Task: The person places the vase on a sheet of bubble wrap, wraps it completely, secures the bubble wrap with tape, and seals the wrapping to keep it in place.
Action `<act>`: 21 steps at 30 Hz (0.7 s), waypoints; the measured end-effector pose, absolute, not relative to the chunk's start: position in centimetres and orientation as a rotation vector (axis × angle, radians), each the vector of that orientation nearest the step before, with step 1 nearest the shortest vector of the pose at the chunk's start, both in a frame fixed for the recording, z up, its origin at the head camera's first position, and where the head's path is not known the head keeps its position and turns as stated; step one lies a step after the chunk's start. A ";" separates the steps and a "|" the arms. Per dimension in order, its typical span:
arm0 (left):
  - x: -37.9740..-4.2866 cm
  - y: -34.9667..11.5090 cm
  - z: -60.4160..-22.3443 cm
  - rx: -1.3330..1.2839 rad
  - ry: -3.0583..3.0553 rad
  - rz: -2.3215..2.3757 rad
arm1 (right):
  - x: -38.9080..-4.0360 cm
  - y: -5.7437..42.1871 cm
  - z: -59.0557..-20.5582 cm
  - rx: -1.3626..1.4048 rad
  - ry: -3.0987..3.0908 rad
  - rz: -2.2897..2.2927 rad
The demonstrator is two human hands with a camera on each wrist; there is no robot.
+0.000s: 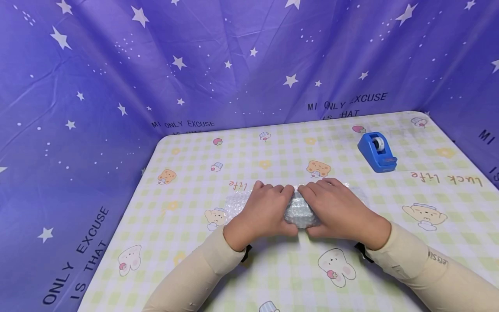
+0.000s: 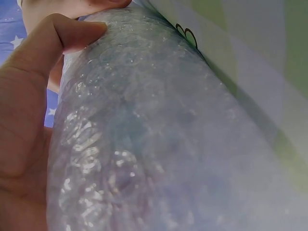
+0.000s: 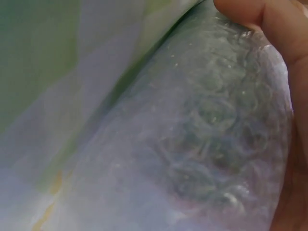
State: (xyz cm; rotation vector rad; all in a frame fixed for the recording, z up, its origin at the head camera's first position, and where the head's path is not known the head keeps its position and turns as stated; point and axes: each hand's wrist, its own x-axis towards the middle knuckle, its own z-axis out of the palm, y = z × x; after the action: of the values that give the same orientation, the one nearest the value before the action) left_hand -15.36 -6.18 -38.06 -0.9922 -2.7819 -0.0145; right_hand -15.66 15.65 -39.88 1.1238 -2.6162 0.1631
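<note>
A roll of clear bubble wrap (image 1: 301, 211) lies crosswise on the table, and whether something is inside it cannot be made out. My left hand (image 1: 267, 210) grips its left part, fingers over the far side and thumb on the near side. Close beside it, my right hand (image 1: 335, 210) holds the right part in the same way. Loose ends of the wrap stick out past both hands. The left wrist view shows the left thumb (image 2: 84, 34) pressed on the bubbly surface (image 2: 139, 125). In the right wrist view the right thumb (image 3: 248, 10) touches the wrap (image 3: 216, 110).
A blue tape dispenser (image 1: 377, 152) with a roll of tape stands at the back right of the table. The checked tablecloth (image 1: 187, 242) carries printed cartoon figures. A purple curtain with stars (image 1: 234, 56) hangs behind the table and along its sides.
</note>
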 end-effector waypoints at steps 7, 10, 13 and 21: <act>-15.3 -6.2 -38.1 -0.989 -2.772 0.004 | -15.8 15.7 -39.8 1.134 -2.638 0.197; -15.3 -6.2 -38.1 -0.991 -2.768 0.007 | -15.8 15.8 -39.7 1.133 -2.654 0.208; -15.3 -6.2 -38.0 -0.992 -2.763 0.018 | -15.8 15.7 -39.6 1.135 -2.669 0.223; -14.9 -6.2 -38.0 -1.006 -2.744 0.031 | -15.8 15.8 -39.5 1.145 -2.672 0.219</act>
State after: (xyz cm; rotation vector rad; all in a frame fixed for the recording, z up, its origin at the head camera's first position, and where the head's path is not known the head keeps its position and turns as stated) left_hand -14.85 -6.18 -37.95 -1.0059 -2.7440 0.0306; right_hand -15.81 15.75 -39.49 1.1445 -2.6719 0.2190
